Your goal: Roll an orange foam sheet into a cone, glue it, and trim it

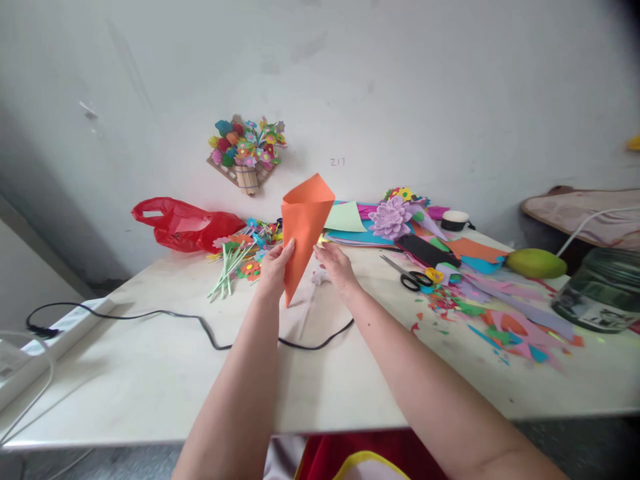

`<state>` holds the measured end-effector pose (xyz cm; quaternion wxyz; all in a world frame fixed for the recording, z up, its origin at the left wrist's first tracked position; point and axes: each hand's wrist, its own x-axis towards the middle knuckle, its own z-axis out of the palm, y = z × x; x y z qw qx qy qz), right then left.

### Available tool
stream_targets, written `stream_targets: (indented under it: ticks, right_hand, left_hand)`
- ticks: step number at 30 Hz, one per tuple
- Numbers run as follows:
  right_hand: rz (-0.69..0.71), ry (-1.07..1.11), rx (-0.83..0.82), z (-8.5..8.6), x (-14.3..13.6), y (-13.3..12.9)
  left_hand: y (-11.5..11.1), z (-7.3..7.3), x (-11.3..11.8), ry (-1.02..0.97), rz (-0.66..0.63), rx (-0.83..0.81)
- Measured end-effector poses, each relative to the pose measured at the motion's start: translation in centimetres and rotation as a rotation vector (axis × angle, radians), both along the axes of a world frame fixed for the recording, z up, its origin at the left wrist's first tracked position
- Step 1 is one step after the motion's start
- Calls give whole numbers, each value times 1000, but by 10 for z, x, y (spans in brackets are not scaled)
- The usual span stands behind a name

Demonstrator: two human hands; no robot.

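Observation:
An orange cone [303, 223] of rolled sheet stands upright, point down and wide mouth up, above the middle of the table. My left hand [275, 265] holds its left side, the thumb on the front face. My right hand [337, 265] is just right of the cone, fingers bent together near its edge; whether they touch it or pinch something small is unclear. Under the right hand lies a pale flower shape [321, 276] with a thin clear stick running toward me.
On the white table [165, 387]: red bag [187, 223], green sticks [227, 270] and foam flowers left; scissors [407, 273], coloured scraps [515, 330], purple flower [391, 217], green fruit [536, 263] and glass jar [600, 293] right. A black cable [200, 320] crosses the table.

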<state>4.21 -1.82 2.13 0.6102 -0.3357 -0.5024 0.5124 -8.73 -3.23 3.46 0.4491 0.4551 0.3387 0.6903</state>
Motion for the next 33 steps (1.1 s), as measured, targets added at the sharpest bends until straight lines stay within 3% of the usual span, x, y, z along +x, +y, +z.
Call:
stream_targets:
  ticks: [6,19,26,33]
  right_hand:
    - [146,122,17,2,2,-6]
    - [190,237,-92,12,-6,6]
    - [226,234,-46,14,-13,6]
    - [334,154,-147,13,-13,6]
  left_hand:
    - [-6,-1,9,126,-207,-47]
    - [-5,-3,0,168,-151,-67]
    - [-5,-4,3,-20,-257,-103]
    - [-6,-6,3,-188,-424,-268]
